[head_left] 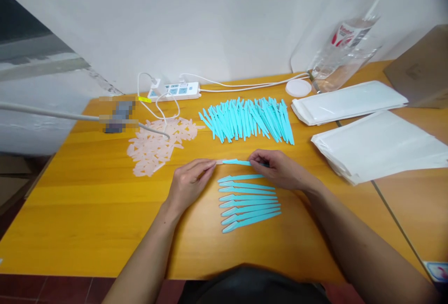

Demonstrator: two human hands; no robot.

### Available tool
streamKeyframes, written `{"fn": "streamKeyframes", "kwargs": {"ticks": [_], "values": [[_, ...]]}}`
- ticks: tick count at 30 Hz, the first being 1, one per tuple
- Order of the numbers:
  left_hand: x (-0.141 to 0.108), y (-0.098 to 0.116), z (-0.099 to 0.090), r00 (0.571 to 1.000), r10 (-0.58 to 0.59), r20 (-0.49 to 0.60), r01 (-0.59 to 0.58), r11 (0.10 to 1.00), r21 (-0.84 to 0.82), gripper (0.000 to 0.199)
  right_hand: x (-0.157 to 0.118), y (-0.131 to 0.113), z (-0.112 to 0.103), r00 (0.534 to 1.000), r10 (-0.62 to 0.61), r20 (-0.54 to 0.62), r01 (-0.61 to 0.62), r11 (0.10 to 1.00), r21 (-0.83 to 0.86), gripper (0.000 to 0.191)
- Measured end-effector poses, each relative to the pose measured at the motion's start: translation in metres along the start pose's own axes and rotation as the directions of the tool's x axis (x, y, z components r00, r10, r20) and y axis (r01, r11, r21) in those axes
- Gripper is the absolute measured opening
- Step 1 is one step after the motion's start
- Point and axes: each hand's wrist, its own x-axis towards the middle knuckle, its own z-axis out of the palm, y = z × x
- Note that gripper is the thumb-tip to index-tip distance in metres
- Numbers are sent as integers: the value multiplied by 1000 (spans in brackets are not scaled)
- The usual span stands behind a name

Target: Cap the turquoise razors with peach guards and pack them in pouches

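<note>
My right hand (282,169) pinches the handle of a turquoise eyebrow razor (236,161), held level with its blade end to the left. A small pale pink blade cap (219,161) is between the fingertips of my left hand (191,183). The cap meets the razor's tip; I cannot tell how far it covers the blade. Just below my hands lies a column of several turquoise razors (250,198), side by side, with tips to the left. Beyond my right hand is a pile of turquoise razors (245,120). Loose pink caps (157,148) are heaped at the left.
A white power strip (182,90) with plugs and cables stands along the wall. A pale round lid (298,87), white plastic packets (350,103), a clear bottle (345,45) and a cardboard box (420,71) are at the right. A grey cable (52,112) crosses the left side.
</note>
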Motion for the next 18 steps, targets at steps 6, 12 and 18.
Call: {"fn": "streamKeyframes", "kwargs": {"ticks": [6,12,18], "values": [[0,2,-2,1000,-16,16,17,1000,-14,16,0,-1,-1,1000,3,10,-3,1000,14,26],[2,8,7,997,-46,67,51,995,-88,12,-1,-6,4,998,-39,44,38,999,29,28],[1,-1,-8,995,-99,19,101,984,-148,12,-2,-4,-2,1000,-7,20,7,1000,-5,29]]}}
